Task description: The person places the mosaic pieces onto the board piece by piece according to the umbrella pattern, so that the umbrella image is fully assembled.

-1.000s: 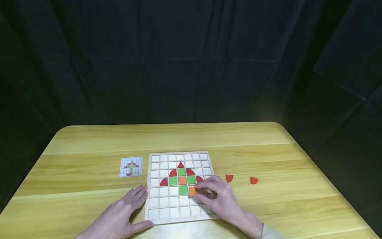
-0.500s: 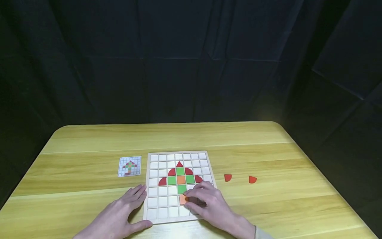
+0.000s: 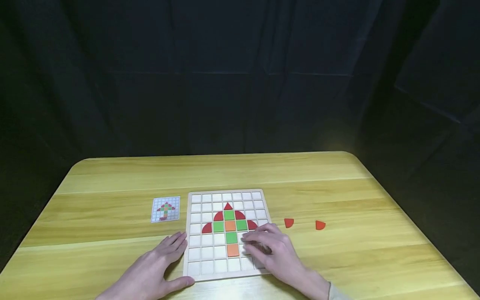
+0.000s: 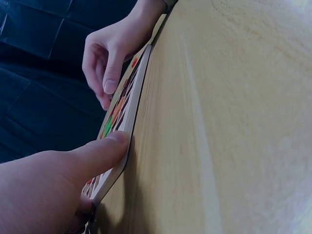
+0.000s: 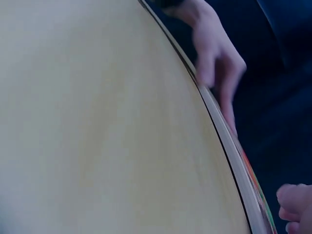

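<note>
A square grid board [image 3: 194, 253] with white cells lies on the table, bearing red, green and orange pieces in a rocket-like shape. The left hand [image 3: 155, 266] lies at the board's left side, fingers along the edge and thumb touching the front-left corner. In the left wrist view its thumb [image 4: 105, 152] rests on the board's rim. An orange square piece [image 3: 233, 250] sits in a cell below a green square [image 3: 231, 237]. Just right of it hovers the right hand [image 3: 275, 252], thumb and fingers apart and bent, holding nothing. It hides some right-hand cells.
Two loose red quarter-circle pieces [image 3: 288, 223] lie on the table right of the board. A small printed pattern card [image 3: 165, 209] lies to the left. Dark cloth [image 3: 240, 83] hangs behind the wooden table [image 3: 112, 179].
The right hand brought the orange square piece down-left into the cell below the lower green square, let it go and drew back slightly right. The left hand stayed at the board.
</note>
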### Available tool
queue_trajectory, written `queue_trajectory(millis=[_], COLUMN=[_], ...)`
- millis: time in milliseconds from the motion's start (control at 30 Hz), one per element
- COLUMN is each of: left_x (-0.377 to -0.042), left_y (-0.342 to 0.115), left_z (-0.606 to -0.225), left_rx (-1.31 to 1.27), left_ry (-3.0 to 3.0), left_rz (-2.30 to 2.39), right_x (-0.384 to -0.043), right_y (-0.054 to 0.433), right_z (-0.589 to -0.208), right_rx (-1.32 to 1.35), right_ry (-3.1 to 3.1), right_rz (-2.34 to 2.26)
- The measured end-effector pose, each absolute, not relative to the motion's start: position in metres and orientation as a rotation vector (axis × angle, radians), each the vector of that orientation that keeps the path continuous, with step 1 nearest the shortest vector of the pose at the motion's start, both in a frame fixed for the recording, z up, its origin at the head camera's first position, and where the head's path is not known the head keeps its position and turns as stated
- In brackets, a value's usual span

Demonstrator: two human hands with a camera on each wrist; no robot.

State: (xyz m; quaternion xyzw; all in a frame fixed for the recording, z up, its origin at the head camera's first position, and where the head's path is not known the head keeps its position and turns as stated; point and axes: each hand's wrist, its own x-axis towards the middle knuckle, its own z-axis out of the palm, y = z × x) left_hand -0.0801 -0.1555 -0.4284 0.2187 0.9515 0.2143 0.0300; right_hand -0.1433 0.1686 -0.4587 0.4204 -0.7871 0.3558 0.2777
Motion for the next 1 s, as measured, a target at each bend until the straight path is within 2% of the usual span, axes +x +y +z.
queue_trajectory(millis=[267, 400, 1000], left_x=[-0.081, -0.081, -0.081], left_y=[-0.152, -0.153, -0.154], left_z=[-0.428, -0.428, -0.429], left_rx=[0.671, 0.665, 0.667], left_ry=[2.922, 2.92, 2.929], left_rz=[0.68, 0.684, 0.653], right_x=[-0.163, -0.171, -0.188], right_y=[0.246, 0.27, 0.264], right_z=[-0.461, -0.462, -0.462], right_rx=[0.723, 0.653, 0.756], right_ry=[-2.255, -2.323, -2.297], right_rz=[0.792, 0.742, 0.787])
